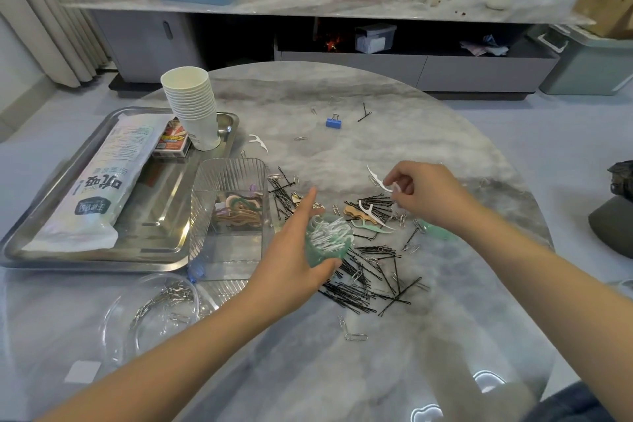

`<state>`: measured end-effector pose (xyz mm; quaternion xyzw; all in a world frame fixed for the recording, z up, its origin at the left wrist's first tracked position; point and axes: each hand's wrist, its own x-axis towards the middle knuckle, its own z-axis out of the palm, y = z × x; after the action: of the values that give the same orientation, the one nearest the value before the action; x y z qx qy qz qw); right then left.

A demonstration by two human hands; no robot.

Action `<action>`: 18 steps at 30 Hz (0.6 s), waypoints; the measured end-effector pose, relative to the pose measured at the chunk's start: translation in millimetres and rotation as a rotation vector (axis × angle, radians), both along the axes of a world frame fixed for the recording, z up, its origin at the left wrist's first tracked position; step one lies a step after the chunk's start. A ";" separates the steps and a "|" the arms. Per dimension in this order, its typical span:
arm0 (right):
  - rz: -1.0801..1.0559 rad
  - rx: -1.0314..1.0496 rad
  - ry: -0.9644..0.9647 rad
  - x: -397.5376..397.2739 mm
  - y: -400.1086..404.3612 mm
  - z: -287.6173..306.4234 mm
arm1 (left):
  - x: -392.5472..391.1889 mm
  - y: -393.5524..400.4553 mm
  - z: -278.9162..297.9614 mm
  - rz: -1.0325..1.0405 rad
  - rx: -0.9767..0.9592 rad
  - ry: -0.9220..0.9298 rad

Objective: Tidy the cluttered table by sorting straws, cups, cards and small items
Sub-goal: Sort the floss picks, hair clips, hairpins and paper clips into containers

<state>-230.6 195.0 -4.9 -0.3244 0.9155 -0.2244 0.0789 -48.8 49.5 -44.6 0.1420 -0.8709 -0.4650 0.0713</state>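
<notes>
We see one round marble counter [342, 89] bearing one steel tray [164, 236], on which lie one straw packet [102, 178], one stack of paper cups [191, 106] and one card box [173, 140], with one clear ribbed organizer [229, 178] and one clear round tub [150, 312] of paper clips beside it. Our left hand [294, 250] cups one green container [329, 240] full of white floss picks, while our right hand [421, 192] pinches one floss pick [378, 178] above the heap of black hairpins [363, 277]. Farther off lie one blue binder clip [333, 122] and one lone floss pick [259, 141], and the hairpins are too many to count.
</notes>
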 end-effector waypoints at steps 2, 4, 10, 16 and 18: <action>0.038 -0.128 -0.043 11.3 -4.0 11.8 | 0.3 -0.9 -0.5 0.001 0.005 -0.004; 0.114 -0.257 -0.118 23.4 -7.8 26.1 | -0.5 -1.5 -1.5 -0.003 0.011 -0.009; 0.385 -0.266 0.105 46.1 -18.7 19.8 | -0.6 -1.1 -3.0 -0.010 0.023 0.003; 0.396 -0.284 0.096 52.3 -21.0 -3.0 | -1.0 1.1 -1.5 -0.022 0.074 0.065; 0.374 -0.272 0.123 50.3 -20.9 -4.8 | -0.8 0.2 -2.2 -0.007 0.099 0.080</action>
<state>-180.2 174.1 -9.7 -0.5092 0.8038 -0.3069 0.0189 -49.6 49.7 -46.8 0.1233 -0.8439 -0.5130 0.0975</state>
